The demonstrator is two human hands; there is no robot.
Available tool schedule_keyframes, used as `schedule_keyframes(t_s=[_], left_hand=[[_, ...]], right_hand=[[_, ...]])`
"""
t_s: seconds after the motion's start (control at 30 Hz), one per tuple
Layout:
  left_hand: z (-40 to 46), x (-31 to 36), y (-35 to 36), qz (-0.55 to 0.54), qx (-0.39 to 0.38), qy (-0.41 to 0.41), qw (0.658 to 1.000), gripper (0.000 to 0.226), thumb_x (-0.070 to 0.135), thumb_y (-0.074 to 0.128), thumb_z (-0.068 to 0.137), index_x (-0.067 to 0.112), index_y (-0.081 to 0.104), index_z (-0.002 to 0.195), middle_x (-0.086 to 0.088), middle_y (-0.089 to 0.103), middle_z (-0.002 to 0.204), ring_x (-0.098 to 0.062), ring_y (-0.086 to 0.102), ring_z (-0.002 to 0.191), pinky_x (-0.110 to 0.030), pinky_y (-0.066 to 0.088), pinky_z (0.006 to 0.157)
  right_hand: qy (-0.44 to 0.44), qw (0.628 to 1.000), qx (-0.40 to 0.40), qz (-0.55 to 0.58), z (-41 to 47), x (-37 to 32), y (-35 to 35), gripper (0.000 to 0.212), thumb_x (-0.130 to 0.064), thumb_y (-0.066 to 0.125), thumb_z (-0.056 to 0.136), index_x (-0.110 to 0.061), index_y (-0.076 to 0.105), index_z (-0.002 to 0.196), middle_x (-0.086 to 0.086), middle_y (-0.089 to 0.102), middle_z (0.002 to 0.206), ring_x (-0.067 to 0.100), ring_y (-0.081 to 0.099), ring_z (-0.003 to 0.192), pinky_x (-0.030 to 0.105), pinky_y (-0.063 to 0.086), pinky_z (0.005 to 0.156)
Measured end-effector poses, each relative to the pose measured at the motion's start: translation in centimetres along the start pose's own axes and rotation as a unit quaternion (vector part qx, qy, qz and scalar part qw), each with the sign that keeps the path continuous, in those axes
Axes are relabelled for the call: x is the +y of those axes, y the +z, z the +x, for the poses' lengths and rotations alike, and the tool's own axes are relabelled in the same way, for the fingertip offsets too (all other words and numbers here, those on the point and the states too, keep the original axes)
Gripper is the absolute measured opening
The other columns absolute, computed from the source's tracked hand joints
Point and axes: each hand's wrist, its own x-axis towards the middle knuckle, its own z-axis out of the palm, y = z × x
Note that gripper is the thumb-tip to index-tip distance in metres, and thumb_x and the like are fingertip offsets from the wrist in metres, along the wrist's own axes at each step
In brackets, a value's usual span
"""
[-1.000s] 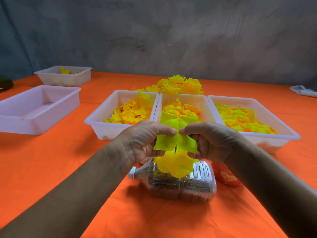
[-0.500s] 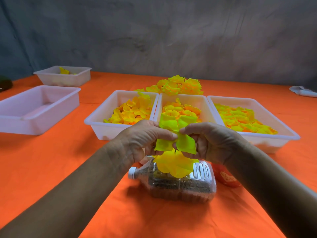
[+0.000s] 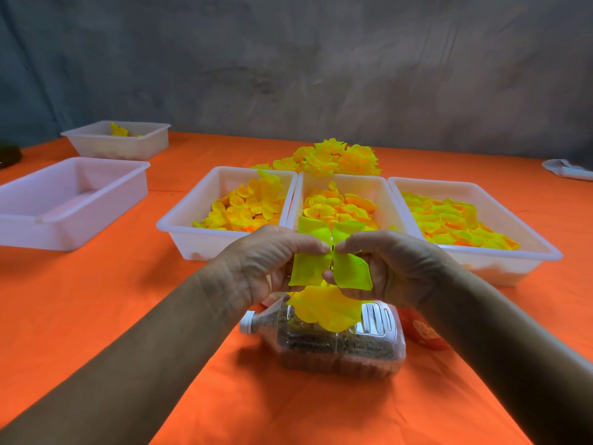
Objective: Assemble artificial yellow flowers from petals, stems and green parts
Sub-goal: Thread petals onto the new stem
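While both hands worked above the orange cloth point(image 3: 112, 316), the left hand point(image 3: 266, 261) and right hand point(image 3: 391, 268) pinched a lime-green four-lobed petal piece point(image 3: 330, 255) at its centre, fingertips nearly meeting, fingers curled narrowly around it. Soft, thin fabric lobes fanned out flat; a rounder yellow petal layer point(image 3: 327, 308) hung just below. Beneath lay a ribbed clear plastic bottle point(image 3: 333, 345) of dark grains. Behind stood three white plastic trays point(image 3: 199, 242) of cupped yellow petals.
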Motion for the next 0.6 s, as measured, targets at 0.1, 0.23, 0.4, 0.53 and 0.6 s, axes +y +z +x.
schedule_keyframes(t_s=[0.1, 0.23, 0.4, 0.53, 0.6], left_hand=[[0.0, -0.1, 0.0, -0.011, -0.011, 0.0, 1.0, 0.003, 0.007, 0.065, 0.083, 0.008, 0.064, 0.08, -0.004, 0.07, 0.063, -0.014, 0.068, 0.054, -0.022, 0.051, 0.047], [0.1, 0.0, 0.1, 0.012, 0.008, 0.004, 1.0, 0.008, 0.009, 0.067, 0.081, 0.006, 0.064, 0.088, -0.005, 0.071, 0.066, -0.016, 0.068, 0.057, -0.028, 0.056, 0.052], [0.1, 0.1, 0.3, 0.051, 0.069, 0.031, 0.996, 0.018, 0.009, 0.071, 0.076, 0.01, 0.063, 0.092, -0.007, 0.071, 0.072, -0.019, 0.067, 0.063, -0.036, 0.056, 0.065], [0.0, 0.1, 0.2, 0.072, 0.094, 0.028, 0.993, 0.019, 0.003, 0.071, 0.077, 0.013, 0.06, 0.09, -0.013, 0.065, 0.085, -0.025, 0.057, 0.075, -0.036, 0.048, 0.07], [0.0, 0.1, 0.2, 0.092, 0.096, 0.027, 0.991, 0.019, 0.004, 0.072, 0.076, 0.014, 0.062, 0.088, -0.01, 0.064, 0.08, -0.019, 0.056, 0.063, -0.029, 0.046, 0.059]], right_hand=[[0.008, 1.0, 0.001, 0.0, -0.1, 0.0, 0.0, 0.008, -0.004, 0.055, 0.086, -0.009, 0.054, 0.091, 0.005, 0.069, 0.064, 0.02, 0.069, 0.054, 0.023, 0.053, 0.045], [0.005, 1.0, 0.005, -0.027, -0.3, -0.3, -0.1, 0.008, -0.003, 0.056, 0.085, -0.01, 0.055, 0.089, 0.004, 0.069, 0.062, 0.017, 0.069, 0.054, 0.021, 0.051, 0.043], [-0.004, 0.996, 0.033, -0.084, -0.4, -0.7, -0.2, 0.011, 0.0, 0.062, 0.081, -0.009, 0.057, 0.084, 0.005, 0.068, 0.06, 0.016, 0.067, 0.052, 0.022, 0.051, 0.045], [-0.015, 0.991, 0.057, -0.123, -0.5, -0.9, -0.2, 0.019, 0.001, 0.066, 0.078, -0.009, 0.058, 0.092, 0.003, 0.067, 0.063, 0.014, 0.066, 0.052, 0.022, 0.049, 0.044], [-0.021, 0.989, 0.063, -0.134, -0.5, -1.1, -0.2, 0.018, 0.002, 0.067, 0.078, -0.01, 0.058, 0.087, 0.002, 0.066, 0.06, 0.013, 0.065, 0.05, 0.021, 0.048, 0.042]])
